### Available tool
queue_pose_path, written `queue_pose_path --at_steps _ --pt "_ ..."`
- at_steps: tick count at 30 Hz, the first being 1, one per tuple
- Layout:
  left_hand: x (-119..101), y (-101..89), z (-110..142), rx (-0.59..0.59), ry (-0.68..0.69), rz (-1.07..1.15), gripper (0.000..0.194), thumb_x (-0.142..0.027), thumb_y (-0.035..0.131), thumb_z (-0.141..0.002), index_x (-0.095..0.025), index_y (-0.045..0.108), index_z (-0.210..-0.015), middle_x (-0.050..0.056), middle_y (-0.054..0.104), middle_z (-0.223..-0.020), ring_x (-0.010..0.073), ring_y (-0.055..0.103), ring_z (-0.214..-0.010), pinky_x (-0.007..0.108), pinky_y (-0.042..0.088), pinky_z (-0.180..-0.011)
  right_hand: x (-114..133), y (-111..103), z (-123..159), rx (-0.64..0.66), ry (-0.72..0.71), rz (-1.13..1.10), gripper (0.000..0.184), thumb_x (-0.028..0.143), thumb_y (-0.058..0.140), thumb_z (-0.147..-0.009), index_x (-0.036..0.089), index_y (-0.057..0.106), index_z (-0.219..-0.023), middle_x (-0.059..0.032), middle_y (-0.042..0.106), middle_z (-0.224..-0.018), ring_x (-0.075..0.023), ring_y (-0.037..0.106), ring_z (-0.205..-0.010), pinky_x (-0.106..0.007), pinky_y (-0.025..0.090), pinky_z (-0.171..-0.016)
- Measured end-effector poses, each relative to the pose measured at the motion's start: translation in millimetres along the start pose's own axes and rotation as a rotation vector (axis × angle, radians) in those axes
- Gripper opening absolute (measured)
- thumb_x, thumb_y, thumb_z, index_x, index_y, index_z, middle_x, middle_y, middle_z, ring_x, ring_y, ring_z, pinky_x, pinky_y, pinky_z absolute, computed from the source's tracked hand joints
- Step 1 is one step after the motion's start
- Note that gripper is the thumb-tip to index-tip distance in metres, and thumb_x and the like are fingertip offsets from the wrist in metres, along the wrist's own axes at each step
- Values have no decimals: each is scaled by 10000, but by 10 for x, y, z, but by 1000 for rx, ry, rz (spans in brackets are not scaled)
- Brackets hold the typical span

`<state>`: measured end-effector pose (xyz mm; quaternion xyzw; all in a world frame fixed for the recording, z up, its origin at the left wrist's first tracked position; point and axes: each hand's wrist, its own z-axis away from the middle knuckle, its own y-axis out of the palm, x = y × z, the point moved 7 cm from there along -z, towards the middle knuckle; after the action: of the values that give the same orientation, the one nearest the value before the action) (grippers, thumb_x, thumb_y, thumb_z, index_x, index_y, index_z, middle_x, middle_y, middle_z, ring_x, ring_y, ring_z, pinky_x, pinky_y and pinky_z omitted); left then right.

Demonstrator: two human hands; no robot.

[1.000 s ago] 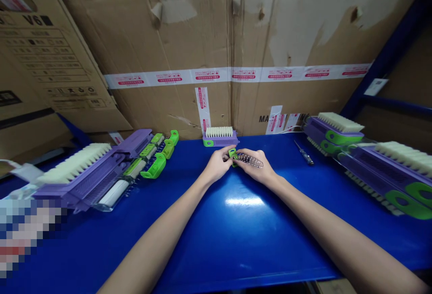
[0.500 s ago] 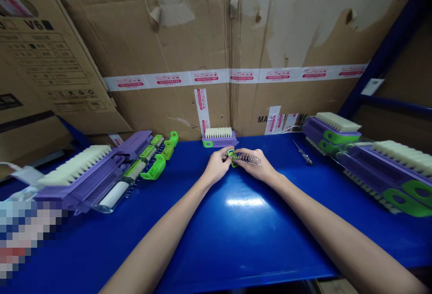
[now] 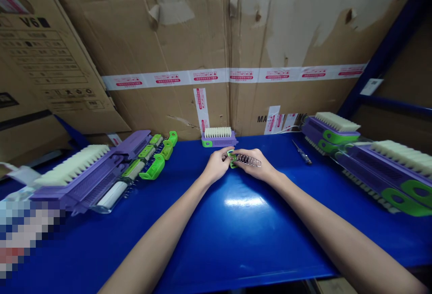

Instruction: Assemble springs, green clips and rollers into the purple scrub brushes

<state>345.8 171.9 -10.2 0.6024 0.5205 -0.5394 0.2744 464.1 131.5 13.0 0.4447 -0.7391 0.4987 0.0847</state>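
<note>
Both of my hands meet at the middle of the blue table (image 3: 243, 231). My left hand (image 3: 216, 167) pinches a small green plastic piece (image 3: 231, 155). My right hand (image 3: 258, 168) is closed around a metal coil spring (image 3: 249, 160) whose end meets the green piece. Just behind the hands, against the cardboard, stands a small purple brush (image 3: 218, 136) with white bristles and a green end.
Purple brushes with white bristles and green handles (image 3: 84, 175) lie in a row at the left, and more purple brushes (image 3: 381, 163) sit at the right. A screwdriver (image 3: 302, 152) lies right of my hands. Cardboard boxes (image 3: 216, 46) wall off the back.
My hands have stayed together at the table's middle; the spring and green piece shifted only slightly between my fingers.
</note>
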Motion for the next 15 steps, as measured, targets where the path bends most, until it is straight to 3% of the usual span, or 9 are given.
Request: queue_pose_path --at_steps 8,15 --pt "-39 29 22 108 -14 -82 480 -12 507 -759 -88 563 -1230 98 714 -963 201 657 -920 375 481 -926 -4 10 -13 -66 79 21 202 305 630 -811 217 702 -977 -55 740 -875 -190 699 -754 -254 526 -671" --pt "-36 37 -5 129 14 -10 402 -46 519 -781 -109 596 -1170 109 704 -1011 204 651 -963 354 496 -898 58 -15 -30 3 -7 26 283 189 632 -762 218 694 -1037 -44 731 -986 -203 693 -881 -266 527 -757"
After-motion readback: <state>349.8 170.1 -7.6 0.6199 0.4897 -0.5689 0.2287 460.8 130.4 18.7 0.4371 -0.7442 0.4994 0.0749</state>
